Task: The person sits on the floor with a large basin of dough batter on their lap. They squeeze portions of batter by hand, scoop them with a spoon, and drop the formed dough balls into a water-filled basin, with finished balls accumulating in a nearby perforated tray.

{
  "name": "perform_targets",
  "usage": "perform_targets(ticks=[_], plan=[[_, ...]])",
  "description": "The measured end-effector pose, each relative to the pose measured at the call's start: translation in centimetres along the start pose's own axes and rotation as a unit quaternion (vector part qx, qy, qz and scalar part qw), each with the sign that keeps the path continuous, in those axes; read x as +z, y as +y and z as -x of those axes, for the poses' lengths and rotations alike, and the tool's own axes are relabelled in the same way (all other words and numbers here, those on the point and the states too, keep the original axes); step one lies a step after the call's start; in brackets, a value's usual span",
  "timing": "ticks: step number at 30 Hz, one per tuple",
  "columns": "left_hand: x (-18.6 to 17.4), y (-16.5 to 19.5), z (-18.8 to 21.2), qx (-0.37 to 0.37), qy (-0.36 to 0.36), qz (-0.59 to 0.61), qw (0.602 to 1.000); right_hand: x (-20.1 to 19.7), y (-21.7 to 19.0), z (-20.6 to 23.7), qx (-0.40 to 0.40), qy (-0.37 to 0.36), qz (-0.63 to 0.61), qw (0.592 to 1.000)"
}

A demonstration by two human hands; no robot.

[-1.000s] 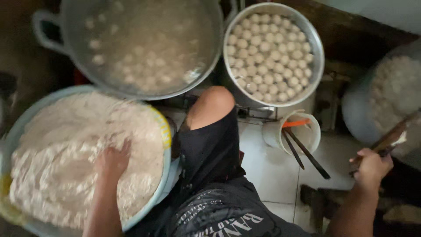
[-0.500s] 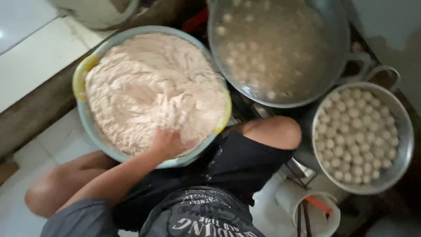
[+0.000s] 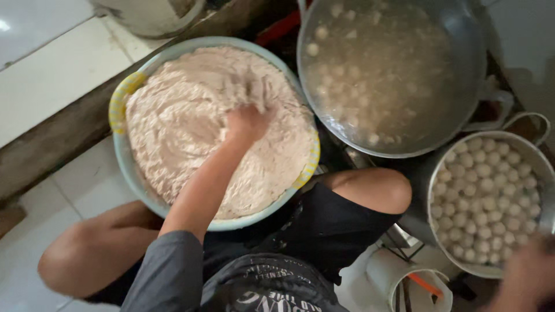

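1. left hand [image 3: 245, 124] sunk into the pale pinkish paste [image 3: 191, 133], fingers curled down into it, grip closing around a scoop of paste; how much it has hold of can't be told, fingertips are buried and blurred.
2. paste fills a big round light-blue basin [image 3: 128, 176] with yellow mesh-pattern handles, sitting on the floor between the person's knees.
3. right hand [image 3: 529, 280] only a blurred edge at the lower right corner, beside the colander; can't tell if open or closed, or if it holds anything.
4. step in hand, as a judgement: scooping paste to form a ball. next move calls for squeezing a portion free of the mass and bringing it over the pot.
5. large metal pot [image 3: 462, 110] of cloudy water with floating white balls [image 3: 347, 86], just right of the basin.
6. metal colander [image 3: 546, 173] heaped with finished white balls, lower right, near the pot.
7. white plastic cup [image 3: 387, 277] with an orange-handled tool inside, on the white tiled floor [image 3: 46, 75] by the right knee.
8. no packages, labels or signs in view; only pale print on the person's dark shirt [image 3: 272, 286].
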State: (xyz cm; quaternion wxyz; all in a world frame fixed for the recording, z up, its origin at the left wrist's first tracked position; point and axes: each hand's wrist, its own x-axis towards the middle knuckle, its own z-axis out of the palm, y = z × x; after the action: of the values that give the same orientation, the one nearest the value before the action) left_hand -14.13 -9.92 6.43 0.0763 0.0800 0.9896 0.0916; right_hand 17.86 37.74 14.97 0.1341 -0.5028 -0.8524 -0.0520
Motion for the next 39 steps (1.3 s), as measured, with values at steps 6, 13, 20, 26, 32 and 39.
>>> perform_targets(ticks=[6,13,20,26,32,39], plan=[[0.3,0.8,2.4,-0.023,-0.052,0.041,0.998,3.2,-18.9,-1.9,-0.242,-0.213,-0.079,0.943],[3.1,3.5,6.6,0.000,-0.072,0.213,0.974,4.9,-26.9,-1.4,-0.313,-0.275,0.061,0.907],[7.1,6.3,8.3,-0.055,0.021,0.309,0.949,0.6,-24.9,5.9,-0.257,-0.496,-0.285,0.778],[7.3,6.6,9.1,0.057,0.132,0.408,0.902,-2.1,-25.5,9.7,-0.348,-0.545,-0.252,0.720],[6.5,7.0,9.0,0.073,-0.020,0.329,0.941,-2.0,-25.8,10.7,-0.385,-0.564,-0.287,0.672],[5.1,6.9,8.6,-0.004,-0.072,0.142,0.987,2.4,-24.0,8.9,-0.322,-0.618,-0.261,0.668]])
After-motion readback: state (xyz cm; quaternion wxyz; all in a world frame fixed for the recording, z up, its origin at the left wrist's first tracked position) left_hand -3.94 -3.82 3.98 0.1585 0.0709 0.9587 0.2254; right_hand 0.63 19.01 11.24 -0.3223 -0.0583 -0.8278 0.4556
